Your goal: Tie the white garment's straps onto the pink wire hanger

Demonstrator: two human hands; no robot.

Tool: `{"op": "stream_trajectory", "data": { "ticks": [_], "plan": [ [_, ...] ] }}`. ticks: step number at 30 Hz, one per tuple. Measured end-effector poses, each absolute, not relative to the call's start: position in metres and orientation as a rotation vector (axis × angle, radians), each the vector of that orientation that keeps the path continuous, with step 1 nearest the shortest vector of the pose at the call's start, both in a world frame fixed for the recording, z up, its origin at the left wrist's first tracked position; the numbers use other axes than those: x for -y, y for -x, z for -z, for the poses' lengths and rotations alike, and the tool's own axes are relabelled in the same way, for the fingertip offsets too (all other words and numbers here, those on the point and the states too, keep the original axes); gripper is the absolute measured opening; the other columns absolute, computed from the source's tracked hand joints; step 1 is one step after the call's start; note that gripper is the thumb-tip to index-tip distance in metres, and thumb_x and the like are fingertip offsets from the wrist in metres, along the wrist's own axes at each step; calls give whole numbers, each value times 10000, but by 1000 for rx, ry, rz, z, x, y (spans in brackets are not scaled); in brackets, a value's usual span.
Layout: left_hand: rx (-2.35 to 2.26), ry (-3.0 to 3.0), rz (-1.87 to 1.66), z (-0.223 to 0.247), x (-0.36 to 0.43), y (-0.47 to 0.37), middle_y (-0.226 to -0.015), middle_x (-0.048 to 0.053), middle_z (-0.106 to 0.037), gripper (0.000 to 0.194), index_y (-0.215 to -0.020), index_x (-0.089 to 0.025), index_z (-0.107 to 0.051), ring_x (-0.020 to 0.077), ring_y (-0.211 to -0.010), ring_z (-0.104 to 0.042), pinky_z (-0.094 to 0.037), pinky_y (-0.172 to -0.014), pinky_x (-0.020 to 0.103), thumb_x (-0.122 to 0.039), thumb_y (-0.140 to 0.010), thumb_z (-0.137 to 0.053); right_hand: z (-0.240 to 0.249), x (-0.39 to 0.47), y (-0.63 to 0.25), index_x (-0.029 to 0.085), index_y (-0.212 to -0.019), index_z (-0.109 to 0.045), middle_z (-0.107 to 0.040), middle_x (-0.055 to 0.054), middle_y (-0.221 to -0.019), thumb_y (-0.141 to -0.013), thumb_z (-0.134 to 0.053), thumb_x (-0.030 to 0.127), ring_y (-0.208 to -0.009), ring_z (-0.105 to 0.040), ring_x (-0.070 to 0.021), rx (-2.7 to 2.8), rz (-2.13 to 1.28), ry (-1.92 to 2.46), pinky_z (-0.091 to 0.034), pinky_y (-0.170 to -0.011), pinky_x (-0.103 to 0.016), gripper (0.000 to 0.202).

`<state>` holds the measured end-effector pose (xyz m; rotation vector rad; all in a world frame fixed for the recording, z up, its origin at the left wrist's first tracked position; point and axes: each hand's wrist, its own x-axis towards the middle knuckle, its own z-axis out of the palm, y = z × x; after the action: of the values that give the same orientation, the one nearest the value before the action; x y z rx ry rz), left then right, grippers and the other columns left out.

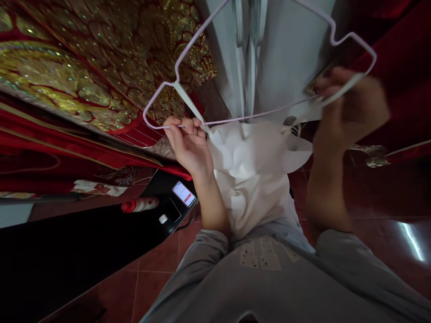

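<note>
Red tiles (158, 260) cover the floor, and a black table (67, 251) stands below the left hand (188, 146). That hand pinches the bottom wire of a hanger (235, 120). The right hand (350, 107), blurry, grips a white strap by the hanger's other end. A white cloth (252, 170) hangs between both hands. Red and gold robes (84, 76) hang beside the left hand.

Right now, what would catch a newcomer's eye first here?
The pale wire hanger held up in the middle, left hand and right hand gripping it with a white garment dangling below. At left, red cloth with gold beadwork glitters above a black table.
</note>
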<state>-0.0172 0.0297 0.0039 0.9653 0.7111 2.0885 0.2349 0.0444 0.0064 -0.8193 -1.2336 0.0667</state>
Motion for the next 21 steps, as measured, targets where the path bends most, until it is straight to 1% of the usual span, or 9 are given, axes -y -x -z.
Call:
{"op": "stream_trajectory", "data": {
  "ticks": [2, 4, 6, 8, 11, 13, 16, 18, 21],
  "plan": [
    [-688, -950, -2083, -5, -30, 18, -748, -13, -366, 258, -962, -276, -448, 183, -774, -592, -548, -895, 293, -458, -1031, -616, -11, -57, -254, 296, -954, -838, -768, 56, -878, -921, -792, 397, -794, -742, -89, 985, 141, 667, -575, -761, -236, 116],
    [-740, -931, -2073, -7, -29, 19, -747, -7, -365, 223, -961, -279, -444, 193, -783, -597, -566, -901, 308, -440, -1052, -568, -13, -69, -279, 279, -814, -824, -732, 99, -737, -865, -801, 371, -673, -689, -47, 868, 222, 583, -524, -678, -207, 107],
    [-826, -908, -2059, -8, -28, 18, -743, -6, -371, 216, -966, -281, -446, 196, -785, -604, -581, -897, 314, -447, -1071, -538, -15, -79, -302, 236, -734, -793, -694, 103, -659, -827, -795, 342, -629, -661, -45, 851, 217, 616, -494, -644, -214, 141],
    [-862, -893, -2041, -8, -27, 18, -740, -10, -378, 239, -970, -283, -458, 191, -780, -611, -591, -880, 304, -476, -1070, -558, -17, -83, -315, 206, -710, -783, -703, 86, -673, -822, -785, 298, -659, -676, -57, 889, 156, 711, -500, -668, -226, 144],
    [-752, -893, -2039, -6, -27, 19, -735, -16, -368, 257, -960, -281, -472, 180, -751, -597, -597, -851, 291, -475, -1043, -618, -25, -81, -310, 188, -764, -817, -744, 35, -724, -858, -783, 302, -676, -702, -83, 1041, 3, 802, -529, -681, -237, 152],
    [-677, -897, -2045, -6, -27, 20, -732, -16, -355, 241, -959, -280, -471, 181, -739, -582, -594, -846, 295, -450, -1034, -625, -32, -78, -298, 189, -856, -850, -772, -6, -772, -888, -794, 309, -707, -728, -107, 1162, -54, 775, -556, -695, -242, 136],
    [-692, -904, -2044, -6, -27, 22, -747, -14, -360, 256, -974, -284, -464, 189, -771, -583, -574, -860, 306, -464, -1020, -640, -41, -77, -282, 193, -1018, -863, -798, -62, -884, -932, -785, 259, -797, -760, -146, 1370, -55, 730, -574, -731, -259, 134],
    [-705, -908, -2043, -7, -27, 23, -762, -12, -365, 287, -974, -283, -454, 187, -788, -582, -556, -857, 300, -477, -1003, -663, -44, -80, -279, 159, -1073, -850, -787, -85, -902, -936, -767, 197, -800, -749, -159, 1480, -42, 757, -564, -726, -270, 164],
    [-742, -920, -2022, -7, -27, 23, -766, -10, -359, 330, -955, -281, -437, 190, -789, -581, -555, -855, 305, -505, -981, -678, -46, -85, -279, 122, -1047, -831, -747, -58, -857, -853, -717, 6, -767, -691, -136, 1508, 44, 800, -522, -714, -263, 254]
  ]
}}
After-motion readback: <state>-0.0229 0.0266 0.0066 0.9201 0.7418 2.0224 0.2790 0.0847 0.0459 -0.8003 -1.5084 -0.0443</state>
